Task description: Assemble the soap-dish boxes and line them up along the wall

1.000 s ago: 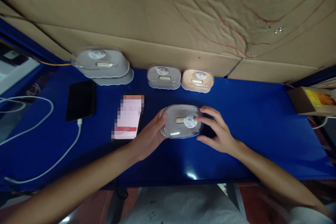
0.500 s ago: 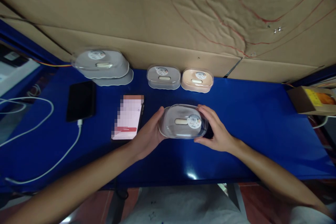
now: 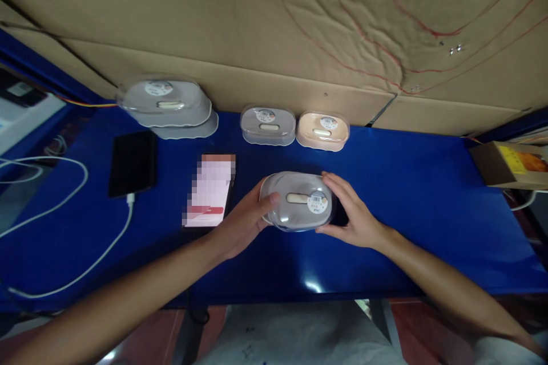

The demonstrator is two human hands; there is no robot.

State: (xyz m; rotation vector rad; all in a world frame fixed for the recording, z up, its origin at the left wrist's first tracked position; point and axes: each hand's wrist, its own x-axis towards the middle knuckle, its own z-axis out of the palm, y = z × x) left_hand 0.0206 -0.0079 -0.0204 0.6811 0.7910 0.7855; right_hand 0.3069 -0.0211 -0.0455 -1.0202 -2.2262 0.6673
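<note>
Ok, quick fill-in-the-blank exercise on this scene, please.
The left hand has its ____ on the clear lid of the held grey box.
As the camera sees it, the peach box stands to the ____ of the small grey box at the back.
The cable plugged into the black device is ____ in colour.
Missing words: thumb; right; white.

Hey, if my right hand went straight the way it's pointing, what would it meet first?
Your right hand would likely meet the gray box with a clear lid first; it curves around the box's right end, though exact contact is hard to tell.
</note>
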